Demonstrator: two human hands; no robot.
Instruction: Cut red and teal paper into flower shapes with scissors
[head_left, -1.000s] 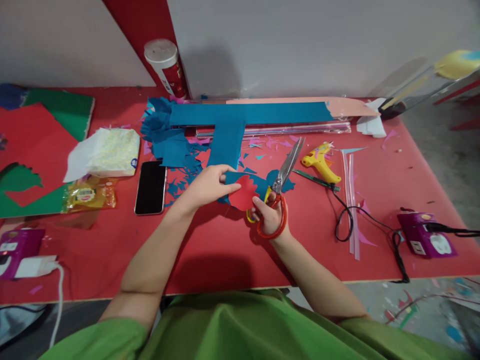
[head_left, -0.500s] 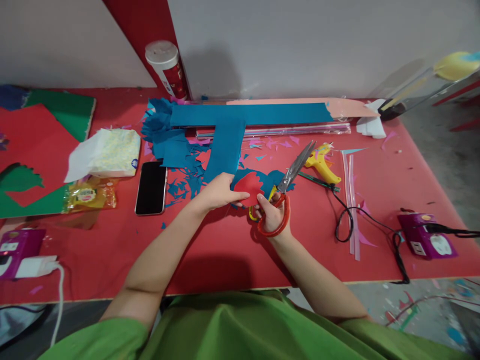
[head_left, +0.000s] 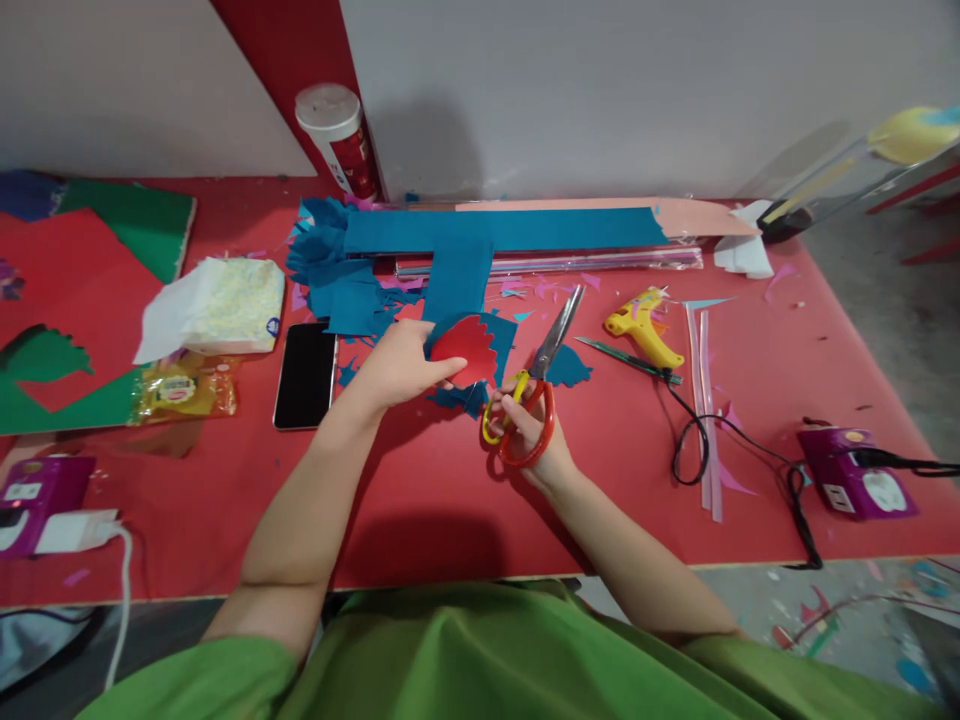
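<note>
My left hand (head_left: 405,365) pinches a red paper petal (head_left: 469,350) with a jagged edge between thumb and fingers. Around the handles of a pair of scissors (head_left: 553,335), red and yellow, my right hand (head_left: 529,425) is closed; the blades point up and away and look nearly together. Blue paper scraps (head_left: 461,398) lie just under the petal, and a blue cut piece (head_left: 566,367) rests right of the blades. Beyond my left hand, a blue paper strip (head_left: 461,270) lies across the table toward a longer blue strip (head_left: 540,228).
A black phone (head_left: 306,375) lies left of my hands, near a tissue pack (head_left: 244,305). To the right are a yellow glue gun (head_left: 643,325) with its cord, a green-handled pointed tool (head_left: 630,360) and a purple power socket (head_left: 855,470). A canister (head_left: 341,145) stands at the back.
My left hand has moved left with the red petal, turning it and drawing it away from my right hand. My right hand and the scissors have shifted slightly left.
</note>
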